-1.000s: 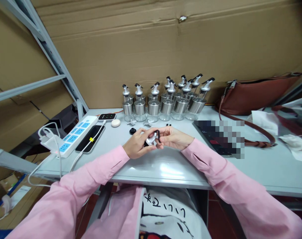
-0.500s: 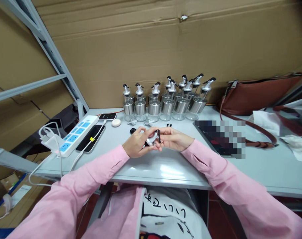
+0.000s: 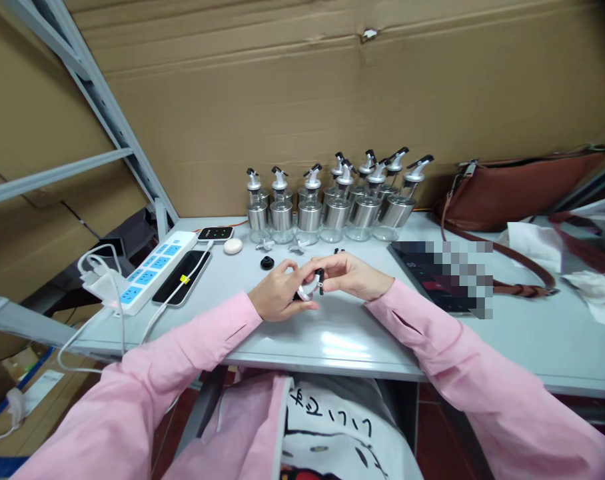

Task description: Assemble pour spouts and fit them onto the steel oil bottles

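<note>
My left hand (image 3: 278, 295) and my right hand (image 3: 350, 275) meet just above the grey table (image 3: 332, 333), both in pink sleeves. Between them they pinch a small white pourer spout (image 3: 307, 289) with a black ring-shaped part (image 3: 321, 280) at its right end. The left fingers curl round the white piece; the right fingers grip the black part. A loose black cap (image 3: 267, 263) lies on the table just beyond the left hand. Several glass and steel dispenser bottles (image 3: 332, 207) with pourer tops stand in a row behind.
A blue-and-white power strip (image 3: 147, 270), a phone on a white cable (image 3: 180, 279), a small charger (image 3: 214, 233) and a white oval piece (image 3: 232, 246) lie at the left. A dark tablet (image 3: 442, 280), a brown bag (image 3: 512, 187) and crumpled paper (image 3: 587, 273) are at the right. Cardboard forms the back wall.
Both hands have shifted slightly and turned the white spout, which now sits lower between the fingers. The black cap on the table shows fully beyond the left hand.
</note>
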Tool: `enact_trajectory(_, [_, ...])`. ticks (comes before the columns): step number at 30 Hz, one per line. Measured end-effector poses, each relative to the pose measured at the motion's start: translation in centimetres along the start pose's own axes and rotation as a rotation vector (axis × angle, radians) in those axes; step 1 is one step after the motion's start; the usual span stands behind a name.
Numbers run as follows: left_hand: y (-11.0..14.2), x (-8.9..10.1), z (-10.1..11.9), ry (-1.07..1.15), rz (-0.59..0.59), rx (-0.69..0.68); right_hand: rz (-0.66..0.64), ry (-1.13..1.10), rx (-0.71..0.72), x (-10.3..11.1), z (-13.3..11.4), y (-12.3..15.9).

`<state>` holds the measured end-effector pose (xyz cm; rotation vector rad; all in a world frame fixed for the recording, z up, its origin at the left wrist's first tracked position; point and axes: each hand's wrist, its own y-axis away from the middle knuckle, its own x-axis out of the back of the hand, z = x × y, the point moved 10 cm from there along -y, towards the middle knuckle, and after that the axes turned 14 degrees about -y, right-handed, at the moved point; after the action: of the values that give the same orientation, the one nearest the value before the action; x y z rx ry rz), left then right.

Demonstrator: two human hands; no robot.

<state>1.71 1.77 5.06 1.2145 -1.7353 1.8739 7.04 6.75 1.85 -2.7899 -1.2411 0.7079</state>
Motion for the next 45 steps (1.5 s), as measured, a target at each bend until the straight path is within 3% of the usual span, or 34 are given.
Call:
enact_trajectory(5, [-0.1,0.4,-0.1,-0.003,0.025,0.012,0.027,-0.011,0.005,0.0,0.1,0.0])
enact_trajectory(12, [0.0,1.0,-2.0,-0.021,0.04,0.21,0.134,-0.033,-0.007,1.0,0.6,0.0])
enact_trajectory(22, [0.9,-0.9,-4.2,0.111,-0.054,0.418,0.274,0.251,0.058,2.7,-0.4,-0.2])
enact_trajectory(31, [1.2,-0.8,-6.1,0.317,0.051,0.587,0.263,0.439,0.07,2.7,-0.8,-0.2])
enact_trajectory(37, [1.1,-0.9,-6.2,0.374,0.045,0.586,0.237,0.484,0.047,2.3,-0.6,-0.3])
enact_trajectory(45, [0.8,0.4,-6.1,0.335,0.097,0.527,0.196,0.449,0.01,1.7,0.1,-0.4])
